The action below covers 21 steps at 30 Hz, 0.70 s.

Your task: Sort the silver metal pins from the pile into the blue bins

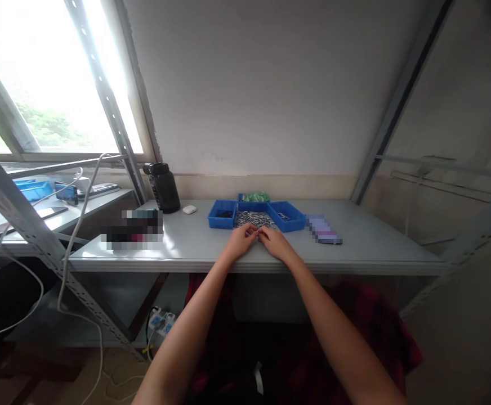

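Observation:
My left hand [241, 241] and my right hand [272, 242] meet fingertip to fingertip over the front of the table. Both are closed in a pinch; whatever lies between the fingers is too small to make out. Just beyond them spreads a pile of small silvery metal pieces [254, 218]. Around the pile stand a left blue bin [222, 223] with dark pieces inside, a right blue bin [291, 225] holding some small pieces, and a back blue bin [253, 206] with green, shiny contents [255, 197].
A dark bottle [166, 188] and a small white case [189, 209] stand at the back left. Blurred-out items lie on the left, and a phone [324, 229] lies on the right. Metal shelf posts frame the table [367, 242]; a white cable [70, 253] hangs at the left.

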{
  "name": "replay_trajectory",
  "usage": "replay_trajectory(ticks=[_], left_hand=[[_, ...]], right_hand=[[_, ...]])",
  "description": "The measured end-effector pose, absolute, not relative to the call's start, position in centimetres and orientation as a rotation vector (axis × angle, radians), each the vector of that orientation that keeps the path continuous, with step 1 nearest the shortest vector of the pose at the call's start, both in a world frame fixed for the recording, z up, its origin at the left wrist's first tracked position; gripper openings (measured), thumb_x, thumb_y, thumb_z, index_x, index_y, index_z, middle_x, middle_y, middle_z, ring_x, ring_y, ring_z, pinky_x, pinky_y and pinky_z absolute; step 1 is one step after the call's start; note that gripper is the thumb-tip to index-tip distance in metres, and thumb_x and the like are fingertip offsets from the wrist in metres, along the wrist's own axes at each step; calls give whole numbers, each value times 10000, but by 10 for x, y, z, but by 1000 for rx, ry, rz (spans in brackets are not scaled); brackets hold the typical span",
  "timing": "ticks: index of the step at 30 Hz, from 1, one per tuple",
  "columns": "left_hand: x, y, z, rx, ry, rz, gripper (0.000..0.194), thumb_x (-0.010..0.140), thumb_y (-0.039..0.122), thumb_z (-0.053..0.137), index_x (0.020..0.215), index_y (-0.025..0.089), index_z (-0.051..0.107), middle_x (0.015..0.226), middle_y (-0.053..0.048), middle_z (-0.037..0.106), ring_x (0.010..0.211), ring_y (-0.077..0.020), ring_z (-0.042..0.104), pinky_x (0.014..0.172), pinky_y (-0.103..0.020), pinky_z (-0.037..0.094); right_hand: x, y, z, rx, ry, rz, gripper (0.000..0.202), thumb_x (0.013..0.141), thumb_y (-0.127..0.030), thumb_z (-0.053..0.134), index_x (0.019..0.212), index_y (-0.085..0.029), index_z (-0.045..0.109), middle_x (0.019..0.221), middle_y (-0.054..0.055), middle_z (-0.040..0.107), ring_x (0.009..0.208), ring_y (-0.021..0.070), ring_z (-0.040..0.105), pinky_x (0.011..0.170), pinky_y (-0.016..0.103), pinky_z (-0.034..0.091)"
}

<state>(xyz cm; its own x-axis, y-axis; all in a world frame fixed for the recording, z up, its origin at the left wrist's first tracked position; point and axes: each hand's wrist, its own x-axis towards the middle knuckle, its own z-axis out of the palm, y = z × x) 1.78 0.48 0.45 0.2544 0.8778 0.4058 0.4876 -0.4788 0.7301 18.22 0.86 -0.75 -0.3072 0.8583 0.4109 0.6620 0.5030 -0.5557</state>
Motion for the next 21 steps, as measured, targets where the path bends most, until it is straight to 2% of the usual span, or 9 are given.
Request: replay_trajectory(ticks=[5, 12, 17, 21], left_hand=[[17, 5, 5, 2072, 1226, 1118, 165, 855, 287, 554, 925, 168, 644, 938, -53, 696, 794, -170, 612, 741, -266, 463], [16, 5, 3, 2035, 1290, 1183, 118, 820, 252, 563, 877, 166, 621, 912, -41, 683, 778, -158, 605, 745, -264, 453], [17, 5, 3, 2032, 1276, 1201, 79, 797, 223, 560, 831, 165, 600, 855, -34, 672, 767, -158, 603, 711, -254, 450], [17, 5, 4, 2045, 1267, 1191, 83, 803, 221, 547, 824, 167, 607, 839, -35, 672, 754, -156, 593, 710, -254, 448]], right_hand=[[181, 8, -6, -1223, -2110, 359, 212, 925, -273, 446, 907, -218, 650, 893, 44, 695, 830, 194, 610, 715, 286, 401], [181, 6, -6, -1226, -2081, 398, 244, 931, -312, 433, 1028, -223, 639, 988, 61, 701, 930, 217, 621, 804, 323, 427], [182, 6, -6, -1247, -1991, 491, 301, 932, -327, 418, 1197, -238, 529, 951, 58, 702, 895, 221, 635, 775, 326, 444], [181, 4, -4, -1203, -1978, 464, 308, 935, -320, 399, 1208, -245, 520, 925, 46, 694, 814, 205, 631, 741, 312, 444]])
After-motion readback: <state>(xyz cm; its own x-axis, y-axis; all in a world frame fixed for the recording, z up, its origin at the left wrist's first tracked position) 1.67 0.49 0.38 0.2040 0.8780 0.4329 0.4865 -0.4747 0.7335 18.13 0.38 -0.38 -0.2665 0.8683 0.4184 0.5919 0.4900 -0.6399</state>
